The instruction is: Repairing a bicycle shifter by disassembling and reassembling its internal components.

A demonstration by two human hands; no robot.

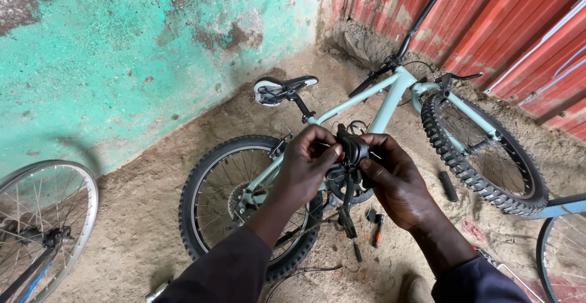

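Left hand (pixel 308 159) and right hand (pixel 390 178), fingers clamped together on a small black bicycle part (pixel 351 153), held mid-scene above a pale green bicycle (pixel 384 104) lying on the dirt floor (pixel 140 229); turquoise wall (pixel 122 52) far left.

Bicycle (pixel 390 104) blocks below hands; dirt floor (pixel 140 217) leftward open

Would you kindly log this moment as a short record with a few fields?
setting: dirt floor by a peeling green wall and red corrugated sheeting
left hand: grips a small black bicycle part from the left
right hand: holds the same part from the right
below: pale green bicycle lying on its side
on floor: black grip, small tool
edges: spoked wheel
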